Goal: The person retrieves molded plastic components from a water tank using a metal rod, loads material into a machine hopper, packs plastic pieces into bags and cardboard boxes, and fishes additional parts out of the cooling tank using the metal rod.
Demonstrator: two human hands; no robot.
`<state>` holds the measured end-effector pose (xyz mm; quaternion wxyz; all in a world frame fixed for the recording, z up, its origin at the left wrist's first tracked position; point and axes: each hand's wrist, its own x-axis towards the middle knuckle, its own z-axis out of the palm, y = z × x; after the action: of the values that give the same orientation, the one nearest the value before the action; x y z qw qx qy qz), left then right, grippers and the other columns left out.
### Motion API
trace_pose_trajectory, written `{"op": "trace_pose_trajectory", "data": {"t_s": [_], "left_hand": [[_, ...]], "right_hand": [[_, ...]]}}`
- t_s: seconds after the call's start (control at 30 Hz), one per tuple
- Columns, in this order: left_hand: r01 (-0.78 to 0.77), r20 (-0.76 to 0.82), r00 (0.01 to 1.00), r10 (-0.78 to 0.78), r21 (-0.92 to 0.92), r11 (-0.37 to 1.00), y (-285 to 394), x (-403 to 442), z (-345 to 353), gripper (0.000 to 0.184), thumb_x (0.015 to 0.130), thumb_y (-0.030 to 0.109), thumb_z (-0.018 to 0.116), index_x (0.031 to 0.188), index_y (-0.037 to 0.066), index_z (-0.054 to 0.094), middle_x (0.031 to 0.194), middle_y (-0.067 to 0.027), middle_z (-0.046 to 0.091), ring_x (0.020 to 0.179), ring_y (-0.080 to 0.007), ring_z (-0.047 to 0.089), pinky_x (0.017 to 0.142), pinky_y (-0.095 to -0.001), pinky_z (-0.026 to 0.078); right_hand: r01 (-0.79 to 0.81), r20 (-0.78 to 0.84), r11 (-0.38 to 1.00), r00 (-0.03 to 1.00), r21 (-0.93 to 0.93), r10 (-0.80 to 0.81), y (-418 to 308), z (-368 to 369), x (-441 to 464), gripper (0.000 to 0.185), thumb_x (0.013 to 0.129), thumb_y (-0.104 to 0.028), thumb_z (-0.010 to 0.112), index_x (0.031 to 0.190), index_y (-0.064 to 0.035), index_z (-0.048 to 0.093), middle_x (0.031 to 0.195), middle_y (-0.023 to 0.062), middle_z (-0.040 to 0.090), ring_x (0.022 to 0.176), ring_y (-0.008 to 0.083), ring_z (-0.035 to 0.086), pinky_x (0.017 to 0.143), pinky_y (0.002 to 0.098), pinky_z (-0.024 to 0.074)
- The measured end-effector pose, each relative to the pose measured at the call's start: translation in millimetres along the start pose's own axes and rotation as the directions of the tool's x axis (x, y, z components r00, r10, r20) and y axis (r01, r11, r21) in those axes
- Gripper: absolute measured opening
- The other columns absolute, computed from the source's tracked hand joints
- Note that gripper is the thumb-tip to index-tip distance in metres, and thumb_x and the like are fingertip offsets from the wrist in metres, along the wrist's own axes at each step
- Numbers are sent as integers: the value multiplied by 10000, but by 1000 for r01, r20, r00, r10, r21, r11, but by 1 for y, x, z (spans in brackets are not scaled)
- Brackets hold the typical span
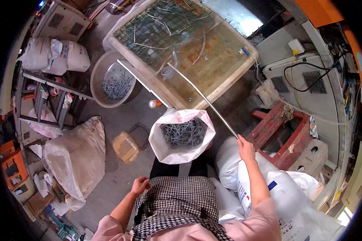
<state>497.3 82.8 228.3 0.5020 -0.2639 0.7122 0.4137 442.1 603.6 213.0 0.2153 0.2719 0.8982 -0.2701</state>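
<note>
My right hand (246, 148) is wrapped round the lower end of a long thin metal rod (211, 103). The rod slants up and left, and its far end is over a shallow water-filled tub (229, 82). Near my lap on the left, my left hand (140, 185) has its fingers curled in beside the checked apron (181, 193), with nothing visible in it. Directly ahead of my knees stands an open white woven sack (161, 149), holding many thin grey plastic-looking pieces (184, 133). In the tub, a small translucent cup (167, 72) sits near the rod's tip.
A round basin (95, 82) with similar grey pieces (117, 85) sits left of the tub. A taped package (125, 147) and a small can (153, 104) are on the floor. Full white sacks (277, 193) lie at my right, near a red frame (283, 136). A ladder (54, 84) is left.
</note>
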Motion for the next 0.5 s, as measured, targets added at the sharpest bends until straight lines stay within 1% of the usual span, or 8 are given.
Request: {"op": "trace_pose_trajectory", "data": {"t_s": [0.03, 0.1, 0.17, 0.2, 0.33, 0.4, 0.47, 0.5], "left_hand": [[1, -3, 1000, -1, 4, 1000, 0, -1, -1, 223, 874, 169, 508, 926, -39, 570, 682, -67, 600, 603, -134, 588, 559, -265, 494], [36, 6, 999, -36, -151, 988, -1, -4, -2, 223, 873, 164, 505, 937, -41, 563, 686, -71, 603, 603, -136, 588, 564, -267, 497], [30, -2, 1000, -30, -110, 993, 6, -11, -6, 226, 872, 168, 510, 943, -41, 561, 686, -73, 603, 603, -137, 589, 563, -268, 498], [21, -5, 1000, -22, -74, 997, 9, -13, -7, 230, 872, 172, 515, 949, -40, 560, 687, -74, 603, 604, -138, 590, 562, -270, 500], [-25, 0, 1000, 25, -71, 997, -16, -7, -14, 235, 867, 178, 527, 949, -39, 559, 692, -77, 607, 607, -141, 595, 560, -271, 503], [27, -10, 1000, -28, -53, 998, -20, -5, -14, 222, 865, 170, 527, 940, -37, 559, 698, -81, 610, 603, -145, 599, 559, -275, 505], [35, -12, 999, -36, -65, 997, -16, -7, -9, 218, 863, 166, 527, 936, -37, 558, 696, -82, 611, 601, -146, 600, 561, -279, 506], [47, -15, 999, -48, -71, 996, -12, -10, -7, 213, 862, 161, 526, 933, -37, 557, 695, -82, 612, 599, -146, 602, 564, -282, 507]], "right_hand": [[55, 23, 995, 998, -79, -53, -6, -4, 2, 327, 868, -307, 466, 1156, -175, 549, 867, 217, 605, 818, 397, 568, 718, 462, 449], [93, 58, 977, 995, -194, -83, -18, -13, 11, 324, 870, -315, 459, 1133, -157, 564, 832, 216, 609, 788, 391, 576, 701, 468, 454], [117, 21, 949, 993, -292, -116, -31, -28, 12, 306, 864, -305, 470, 1105, -154, 581, 788, 195, 618, 740, 370, 593, 667, 462, 467], [106, 17, 946, 994, -307, -106, -37, -37, 12, 309, 863, -305, 470, 1109, -153, 579, 787, 192, 619, 743, 366, 596, 667, 461, 469], [54, 5, 929, 998, -367, -56, -45, -52, 4, 317, 866, -314, 463, 1123, -162, 571, 806, 195, 621, 767, 361, 600, 684, 459, 471], [33, 11, 926, 999, -376, -31, -43, -46, 4, 317, 869, -316, 458, 1127, -168, 569, 818, 195, 621, 777, 363, 600, 693, 460, 469], [-6, 31, 932, 999, -364, 18, -43, -32, 10, 318, 869, -328, 457, 1126, -180, 571, 865, 196, 619, 814, 369, 595, 722, 460, 465], [-1, 34, 932, 999, -363, 15, -39, -20, 15, 318, 869, -328, 457, 1126, -180, 571, 865, 196, 619, 814, 369, 595, 722, 460, 465]]}}
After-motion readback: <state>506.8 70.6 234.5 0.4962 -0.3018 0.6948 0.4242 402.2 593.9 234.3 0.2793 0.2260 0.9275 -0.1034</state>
